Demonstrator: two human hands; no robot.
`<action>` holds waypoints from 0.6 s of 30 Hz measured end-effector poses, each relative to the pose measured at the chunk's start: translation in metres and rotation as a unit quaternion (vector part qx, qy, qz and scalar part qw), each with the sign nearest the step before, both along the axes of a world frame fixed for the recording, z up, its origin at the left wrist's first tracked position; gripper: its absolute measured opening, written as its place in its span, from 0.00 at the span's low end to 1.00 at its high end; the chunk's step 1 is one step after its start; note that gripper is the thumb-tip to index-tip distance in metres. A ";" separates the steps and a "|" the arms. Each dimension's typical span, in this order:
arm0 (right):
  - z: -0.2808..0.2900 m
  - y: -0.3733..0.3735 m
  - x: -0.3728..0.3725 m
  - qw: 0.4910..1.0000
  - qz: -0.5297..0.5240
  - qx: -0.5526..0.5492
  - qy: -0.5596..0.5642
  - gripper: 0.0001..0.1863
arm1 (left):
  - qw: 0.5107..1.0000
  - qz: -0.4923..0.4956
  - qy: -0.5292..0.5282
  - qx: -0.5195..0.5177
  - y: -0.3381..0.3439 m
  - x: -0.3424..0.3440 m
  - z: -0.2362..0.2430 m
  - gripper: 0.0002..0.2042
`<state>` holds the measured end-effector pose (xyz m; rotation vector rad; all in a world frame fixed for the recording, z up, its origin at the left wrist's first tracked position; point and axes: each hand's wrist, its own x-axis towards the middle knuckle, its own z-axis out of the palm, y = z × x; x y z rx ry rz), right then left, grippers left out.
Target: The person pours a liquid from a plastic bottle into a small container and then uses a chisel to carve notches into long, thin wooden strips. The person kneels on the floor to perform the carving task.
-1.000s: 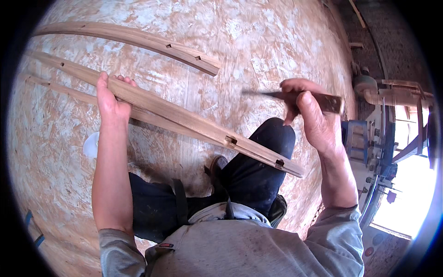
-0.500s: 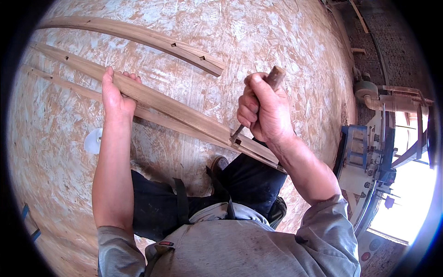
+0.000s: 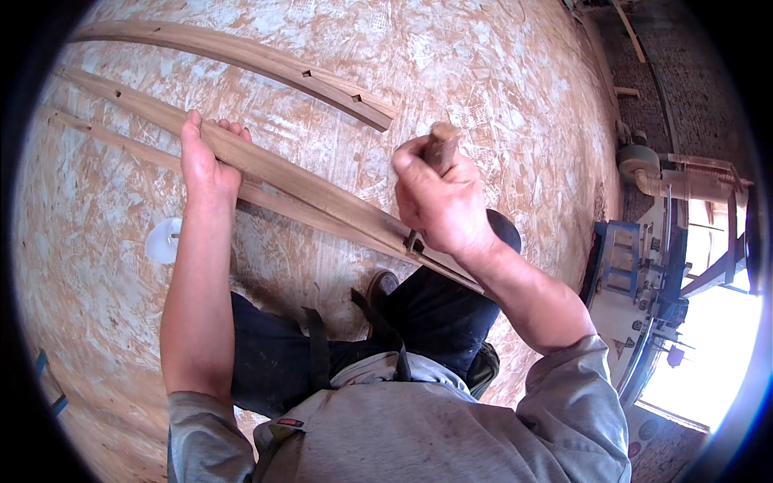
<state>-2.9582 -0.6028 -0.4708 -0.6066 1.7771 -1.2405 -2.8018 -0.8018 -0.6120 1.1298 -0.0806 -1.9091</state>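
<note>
A long wooden rail [image 3: 310, 191] slants across in front of me, its near right end over my thigh. My left hand [image 3: 212, 158] grips it around the middle, palm beneath and fingertips showing at the far edge. My right hand [image 3: 441, 197] is closed around the wooden handle of a chisel [image 3: 440, 150]. The blade's tip stands in a small square mortise [image 3: 416, 245] near the rail's right end; most of the blade is hidden by the hand. A second wooden rail [image 3: 298, 211] runs just below the first, partly covered by it.
Beyond lies a third wooden rail [image 3: 241, 60] with square mortises, on a paint-smeared board surface [image 3: 515, 97]. A white round object [image 3: 163, 241] sits by my left forearm. At the right stands a machine with a blue frame [image 3: 624, 256], beside a bright opening.
My right hand has tipped the chisel, so its handle has swung left and the hand sits further left. The left hand still grips the rail, nearly unmoved.
</note>
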 end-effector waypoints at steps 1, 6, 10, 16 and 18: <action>0.000 0.000 0.005 0.998 0.037 -0.009 0.043 0.06 | 1.000 0.000 -0.004 0.000 0.000 0.000 0.000 0.16; 0.011 -0.018 0.020 0.930 0.319 0.118 0.135 0.08 | 1.000 0.000 -0.003 0.002 0.001 -0.003 0.001 0.17; -0.003 -0.022 0.008 0.946 0.284 0.052 0.145 0.11 | 1.000 -0.004 0.007 0.005 0.002 -0.007 0.002 0.17; 0.009 -0.003 -0.004 0.996 0.074 0.003 -0.041 0.09 | 1.000 0.002 0.017 0.003 0.001 -0.003 0.001 0.18; 0.003 0.005 -0.001 0.986 0.167 -0.006 0.023 0.09 | 0.999 -0.005 0.035 0.005 0.001 0.001 0.000 0.17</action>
